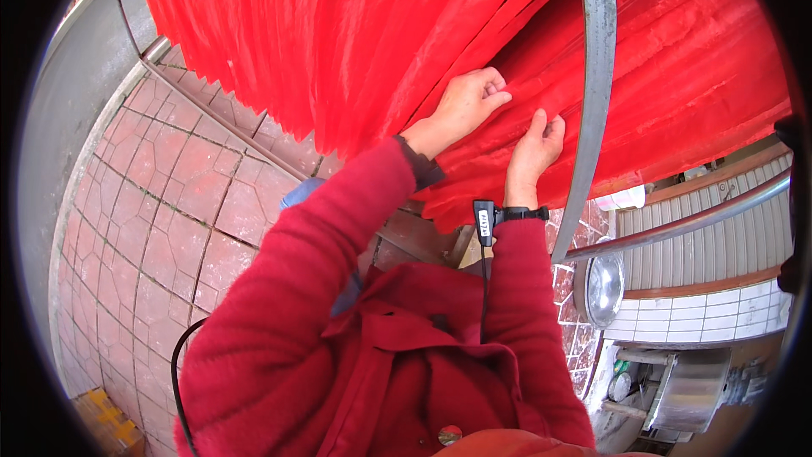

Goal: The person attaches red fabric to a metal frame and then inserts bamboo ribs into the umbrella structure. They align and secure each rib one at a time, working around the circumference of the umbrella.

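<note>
Long red pleated sheets [279, 25], thin and shiny, hang in dense folds ahead of me; whether they are cloth or paper I cannot tell. In front of a dark gap between the folds, my left hand [461, 110] is closed, its thumb pressed near the curled fingers. A little lower and to the right, my right hand [537, 152] is also closed, with its thumb up beside a bent finger. Both are close against the red folds. Anything thin pinched in either hand is too small to make out. A black strap with a cabled box [484, 224] is at my right wrist.
A grey metal bar [599, 59] rises just right of my right hand, meeting a metal tube [694, 220]. A thin rail [220, 123] runs along the left. Beyond are a metal basin [605, 288], a taped cardboard box [110, 423] and pink paving [169, 220].
</note>
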A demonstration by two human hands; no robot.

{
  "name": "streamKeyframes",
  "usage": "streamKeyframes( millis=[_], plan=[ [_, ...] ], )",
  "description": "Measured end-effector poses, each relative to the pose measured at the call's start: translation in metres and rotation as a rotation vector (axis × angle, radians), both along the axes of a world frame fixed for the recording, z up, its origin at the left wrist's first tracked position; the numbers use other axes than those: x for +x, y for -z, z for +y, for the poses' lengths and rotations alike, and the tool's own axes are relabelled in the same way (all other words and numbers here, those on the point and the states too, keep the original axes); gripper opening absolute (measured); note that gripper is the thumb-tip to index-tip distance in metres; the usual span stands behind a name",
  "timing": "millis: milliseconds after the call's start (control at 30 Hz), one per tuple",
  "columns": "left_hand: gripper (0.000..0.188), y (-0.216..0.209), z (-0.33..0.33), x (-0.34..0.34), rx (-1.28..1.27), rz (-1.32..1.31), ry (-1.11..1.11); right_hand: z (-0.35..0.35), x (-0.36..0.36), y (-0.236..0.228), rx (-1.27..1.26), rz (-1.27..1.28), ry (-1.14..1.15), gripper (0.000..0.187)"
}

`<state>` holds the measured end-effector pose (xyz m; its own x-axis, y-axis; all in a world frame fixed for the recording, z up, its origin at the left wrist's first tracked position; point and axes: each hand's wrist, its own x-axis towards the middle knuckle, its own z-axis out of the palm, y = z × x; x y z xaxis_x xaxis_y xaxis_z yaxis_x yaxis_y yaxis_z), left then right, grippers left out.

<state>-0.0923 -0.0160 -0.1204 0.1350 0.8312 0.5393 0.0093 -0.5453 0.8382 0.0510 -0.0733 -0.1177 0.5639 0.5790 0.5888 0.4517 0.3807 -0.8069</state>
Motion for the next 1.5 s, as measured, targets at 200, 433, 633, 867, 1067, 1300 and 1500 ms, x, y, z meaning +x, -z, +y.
streamKeyframes(
  millis=[200, 433, 633, 867, 1067, 1300, 1500],
  plan=[
    [0.021, 0.007, 0.011, -0.024, -0.100, -0.081, -0.068, -0.015, 0.024, 0.017, 0.031, 0.106, 0.047, 0.014],
    [0.016, 0.010, 0.017, -0.030, -0.106, -0.195, -0.002, -0.022, 0.030, 0.026, 0.021, 0.106, 0.043, 0.014],
    [0.024, 0.017, 0.016, -0.027, -0.058, -0.157, 0.065, -0.018, 0.003, 0.021, -0.011, 0.085, -0.118, 0.023],
    [0.032, 0.028, 0.003, -0.010, -0.001, -0.068, 0.087, 0.005, -0.029, 0.009, -0.047, -0.042, -0.172, 0.059],
    [0.044, 0.032, -0.006, -0.004, 0.029, 0.054, 0.120, 0.017, -0.025, 0.000, -0.155, -0.160, -0.026, 0.046],
    [0.059, 0.046, 0.005, -0.011, 0.031, 0.043, 0.000, 0.012, -0.020, 0.017, 0.011, -0.002, -0.155, 0.026],
    [0.018, 0.061, 0.030, -0.028, -0.082, -0.063, 0.020, 0.002, -0.011, 0.030, 0.052, 0.147, -0.156, 0.024]
  ],
)
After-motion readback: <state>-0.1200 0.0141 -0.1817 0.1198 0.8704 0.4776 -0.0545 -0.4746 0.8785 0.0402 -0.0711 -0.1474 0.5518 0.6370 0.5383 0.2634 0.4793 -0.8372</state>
